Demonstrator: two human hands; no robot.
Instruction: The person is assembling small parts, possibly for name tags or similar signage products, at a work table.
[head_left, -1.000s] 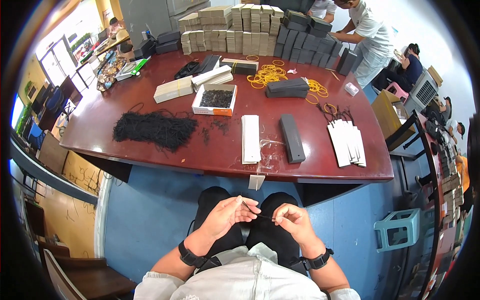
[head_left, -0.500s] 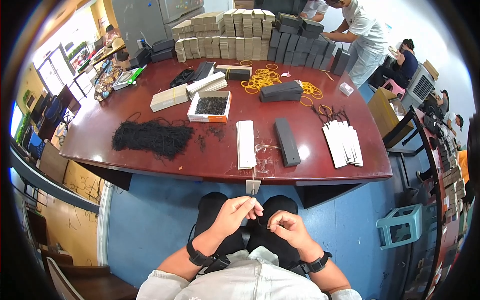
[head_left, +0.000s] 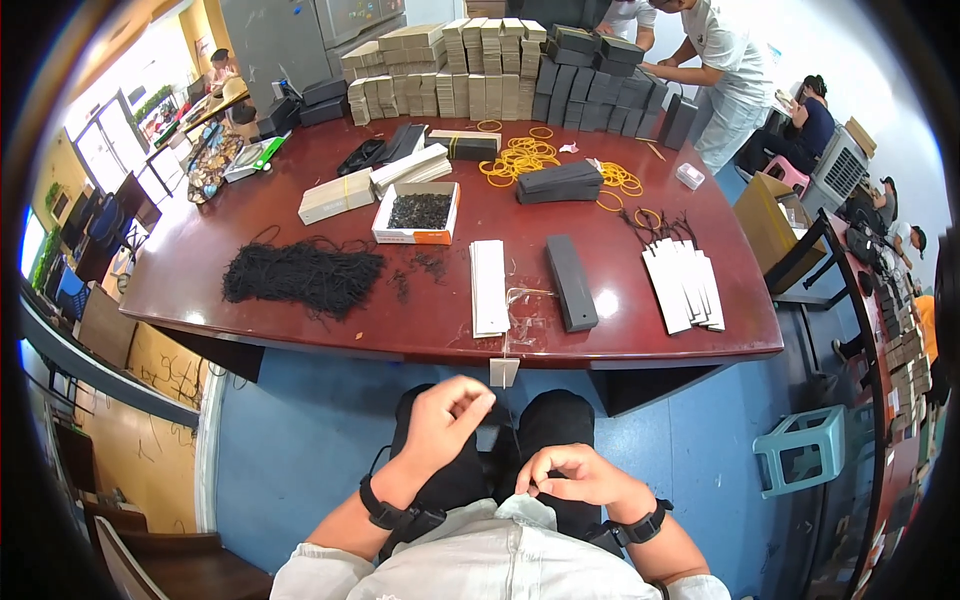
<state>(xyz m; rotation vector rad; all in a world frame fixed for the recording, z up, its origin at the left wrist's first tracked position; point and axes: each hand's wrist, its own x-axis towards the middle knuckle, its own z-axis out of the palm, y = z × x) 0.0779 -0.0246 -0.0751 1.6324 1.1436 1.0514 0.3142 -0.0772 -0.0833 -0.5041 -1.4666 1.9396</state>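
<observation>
My left hand (head_left: 447, 422) is raised over my left thigh, its fingers curled and thumb pressed against them. My right hand (head_left: 580, 474) is lower, close to my shirt front, pinching with thumb and fingertips. What either hand holds, if anything, is too small or hidden to make out. Just ahead of them, a small pale plate (head_left: 503, 372) sticks out from the table's front edge. Behind it on the table lie a stack of white strips (head_left: 489, 288) and a dark grey bar-shaped block (head_left: 571, 283). At right, white tags (head_left: 684, 287) with black cords lie fanned out.
The dark red table (head_left: 420, 335) bears a black cord bundle (head_left: 300, 277), a box of small black pieces (head_left: 417, 213), yellow rubber bands (head_left: 525, 155) and stacked pale blocks (head_left: 490, 75). A co-worker (head_left: 735, 70) stands at the far right. A teal stool (head_left: 800, 450) is to my right.
My left hand has moved slightly left and up, away from the plate at the table edge. My right hand has come down toward my body, so the hands are farther apart.
</observation>
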